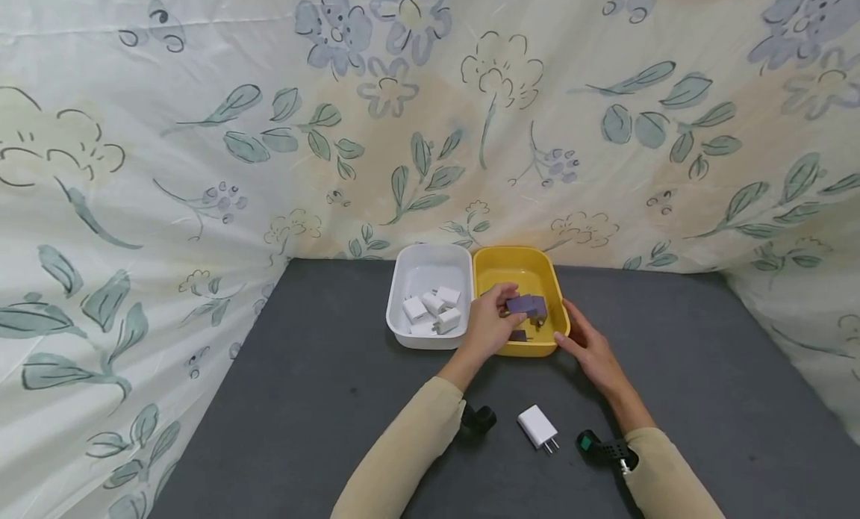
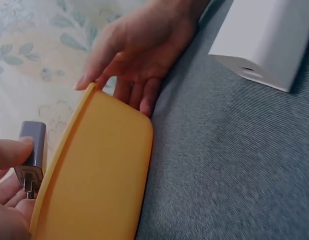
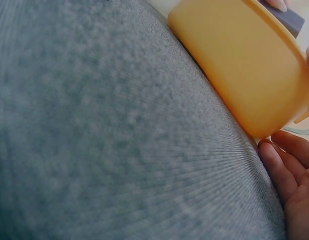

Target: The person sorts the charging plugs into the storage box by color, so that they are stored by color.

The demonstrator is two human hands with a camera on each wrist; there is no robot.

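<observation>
My left hand [image 1: 489, 323] pinches a purple plug-in charger [image 1: 520, 305] over the yellow bin [image 1: 516, 258]. In the left wrist view, metal prongs point downward from this charger [image 2: 35, 142], between thumb and fingers. More purple charger pieces [image 1: 519, 335] lie inside the yellow bin, partly covered by the left hand. At the bin's near right corner, my right hand [image 1: 593, 355] grips the rim and outer wall. A white charger [image 1: 537, 426] with its prongs out lies on the table between the forearms.
Left of the yellow bin, touching it or nearly so, stands a white bin [image 1: 430, 259] with several white chargers [image 1: 434, 304] in it. Both bins stand at the back of the dark grey table [image 1: 322, 399], before a floral curtain [image 1: 430, 116].
</observation>
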